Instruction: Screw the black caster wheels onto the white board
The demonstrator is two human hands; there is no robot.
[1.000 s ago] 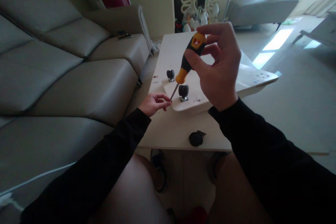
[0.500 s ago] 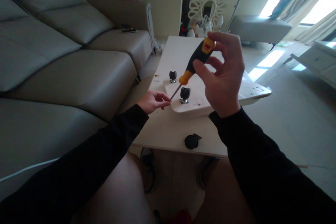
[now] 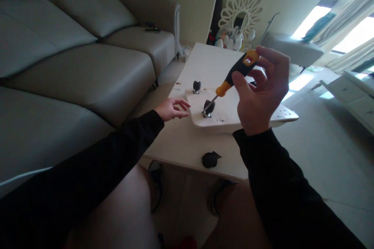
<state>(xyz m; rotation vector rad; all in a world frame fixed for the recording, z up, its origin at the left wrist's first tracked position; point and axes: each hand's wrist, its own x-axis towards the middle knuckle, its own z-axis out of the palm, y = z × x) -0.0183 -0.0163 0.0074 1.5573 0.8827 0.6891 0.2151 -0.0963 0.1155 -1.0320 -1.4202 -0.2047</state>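
Observation:
My right hand (image 3: pixel 261 91) holds a yellow and black screwdriver (image 3: pixel 238 72) by its handle, tilted with the shaft pointing down and left. Its tip is at the metal base of a black caster wheel (image 3: pixel 209 106); whether it touches a screw is too small to tell. The caster stands on a white board (image 3: pixel 210 122) with rounded corners. My left hand (image 3: pixel 175 109) is beside the board's left edge, fingers apart and holding nothing. Farther back on the same board stands a second caster (image 3: pixel 196 85).
The board lies on a long white table (image 3: pixel 172 144). A loose black caster (image 3: pixel 209 160) with a plate lies near the table's front edge. A grey sofa (image 3: pixel 122 70) runs along the left. A flower-shaped mirror (image 3: pixel 241 11) stands at the back.
The screwdriver tip has moved right, from my left fingertips to the base of the near caster. My left fingers have opened from a pinch. The view has shifted slightly.

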